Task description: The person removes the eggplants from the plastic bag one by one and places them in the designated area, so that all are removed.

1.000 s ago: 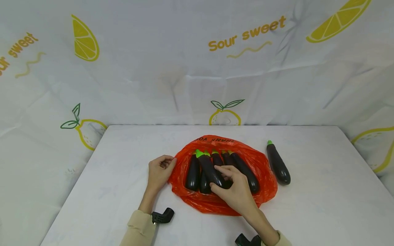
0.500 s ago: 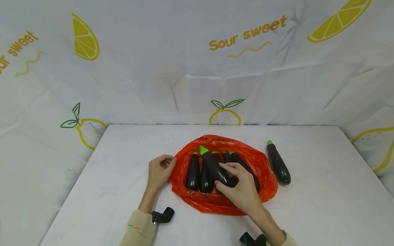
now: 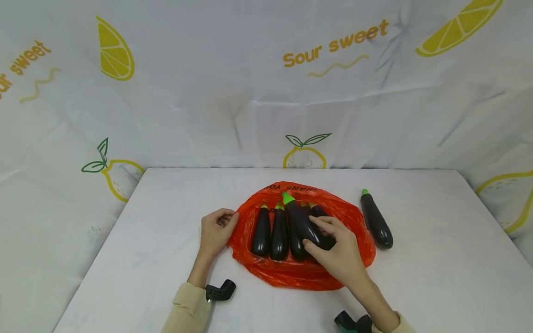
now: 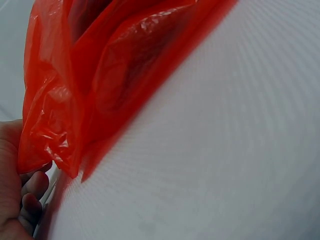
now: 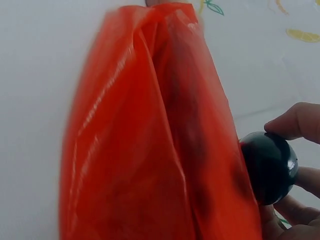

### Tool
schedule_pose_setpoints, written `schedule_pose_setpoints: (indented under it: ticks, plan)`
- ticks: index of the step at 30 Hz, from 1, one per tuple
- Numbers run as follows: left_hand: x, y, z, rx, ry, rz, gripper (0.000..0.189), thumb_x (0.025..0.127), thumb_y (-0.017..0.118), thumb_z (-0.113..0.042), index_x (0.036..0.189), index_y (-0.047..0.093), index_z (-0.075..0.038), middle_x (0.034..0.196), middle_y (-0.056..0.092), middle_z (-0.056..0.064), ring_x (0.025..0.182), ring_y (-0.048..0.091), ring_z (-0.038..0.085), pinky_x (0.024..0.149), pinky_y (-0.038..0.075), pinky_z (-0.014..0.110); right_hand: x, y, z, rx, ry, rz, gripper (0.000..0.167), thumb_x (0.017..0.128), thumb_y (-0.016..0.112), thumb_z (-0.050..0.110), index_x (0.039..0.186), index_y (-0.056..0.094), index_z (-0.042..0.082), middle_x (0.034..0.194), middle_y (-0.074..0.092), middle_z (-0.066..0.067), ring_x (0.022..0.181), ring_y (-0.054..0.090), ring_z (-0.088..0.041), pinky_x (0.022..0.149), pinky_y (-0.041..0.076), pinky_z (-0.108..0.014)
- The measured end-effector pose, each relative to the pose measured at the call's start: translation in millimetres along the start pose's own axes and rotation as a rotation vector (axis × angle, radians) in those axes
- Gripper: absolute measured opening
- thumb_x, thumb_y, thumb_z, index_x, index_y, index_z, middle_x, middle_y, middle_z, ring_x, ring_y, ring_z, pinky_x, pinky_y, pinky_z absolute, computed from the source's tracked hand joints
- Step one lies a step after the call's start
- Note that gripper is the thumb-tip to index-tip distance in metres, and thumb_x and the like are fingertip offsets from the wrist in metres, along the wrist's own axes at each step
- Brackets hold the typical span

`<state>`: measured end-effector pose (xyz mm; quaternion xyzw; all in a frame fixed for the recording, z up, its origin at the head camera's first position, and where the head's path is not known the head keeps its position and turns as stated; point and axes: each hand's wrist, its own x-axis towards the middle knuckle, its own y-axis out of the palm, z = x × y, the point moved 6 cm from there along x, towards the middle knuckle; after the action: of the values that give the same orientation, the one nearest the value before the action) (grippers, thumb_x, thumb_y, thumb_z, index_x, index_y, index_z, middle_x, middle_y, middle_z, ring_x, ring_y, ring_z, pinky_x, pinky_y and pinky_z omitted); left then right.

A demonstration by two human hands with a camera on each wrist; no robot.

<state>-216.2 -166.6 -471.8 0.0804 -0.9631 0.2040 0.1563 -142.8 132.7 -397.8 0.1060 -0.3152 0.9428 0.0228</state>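
My right hand (image 3: 343, 249) grips an eggplant (image 3: 306, 223) near its rounded end, tilted over the other eggplants (image 3: 261, 233) in the red bag (image 3: 283, 277). Its glossy skin might slide from so few fingertips. Apart from it, my left hand (image 3: 216, 231) pinches the bag's edge; letting go could let the thin plastic fold inward. Further right, a loose eggplant (image 3: 376, 222) lies on the tabletop (image 3: 441, 273).

Between the right-hand fingers (image 3: 318, 251), a near-black eggplant (image 3: 303, 225) has a bright green cap (image 3: 288, 198). The bag (image 3: 276, 276) at the left-hand fingers (image 3: 222, 214) is red with dark lettering (image 3: 292, 187).
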Motion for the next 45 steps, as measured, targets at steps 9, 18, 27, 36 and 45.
schedule_pose_setpoints:
  ticks: [9,18,27,36,45]
  plan:
    - [-0.2,-1.1,-1.4,-0.012,0.028,0.025,0.007,0.092,0.076,-0.014,0.09,0.077,-0.008,0.074,0.069,0.007,0.066,0.054,0.009,0.062,0.047,0.016,2.0,-19,-6,-0.019,-0.015,-0.043,0.048,0.081,0.083,0.01,0.127,0.071,0.004,0.119,0.07,-0.016,0.097,0.065,-0.027,0.077,0.055,-0.022]
    - [-1.1,-2.1,-0.6,0.002,0.037,0.016,0.007,0.092,0.075,-0.014,0.091,0.078,-0.008,0.074,0.069,0.007,0.066,0.054,0.008,0.063,0.048,0.016,-0.4,-28,-13,-0.054,-0.002,-0.042,0.051,0.082,0.084,0.012,0.13,0.069,0.003,0.121,0.069,-0.016,0.101,0.066,-0.027,0.083,0.056,-0.023]
    - [-0.8,-2.3,-0.7,0.006,0.034,0.015,0.007,0.092,0.075,-0.015,0.091,0.078,-0.008,0.074,0.069,0.007,0.066,0.054,0.008,0.063,0.048,0.016,-0.8,-47,-14,-0.042,-0.088,-0.118,0.049,0.082,0.083,0.007,0.128,0.069,0.0,0.118,0.069,-0.018,0.104,0.067,-0.034,0.084,0.049,-0.009]
    - [-0.8,-2.3,-2.2,0.0,0.039,0.016,0.006,0.092,0.076,-0.013,0.09,0.077,-0.007,0.073,0.069,0.007,0.065,0.054,0.008,0.061,0.047,0.016,0.3,-66,-26,-0.02,-0.044,-0.15,0.049,0.084,0.08,0.002,0.131,0.066,-0.004,0.125,0.063,-0.025,0.105,0.066,-0.042,0.085,0.036,0.006]
    - [-0.6,-1.8,-1.3,-0.01,0.03,0.013,0.006,0.092,0.076,-0.013,0.089,0.077,-0.008,0.073,0.069,0.008,0.065,0.054,0.009,0.061,0.047,0.016,4.4,-89,-42,-0.06,0.002,-0.21,0.048,0.085,0.079,0.004,0.131,0.065,-0.004,0.125,0.064,-0.025,0.092,0.061,-0.003,0.082,0.036,0.006]
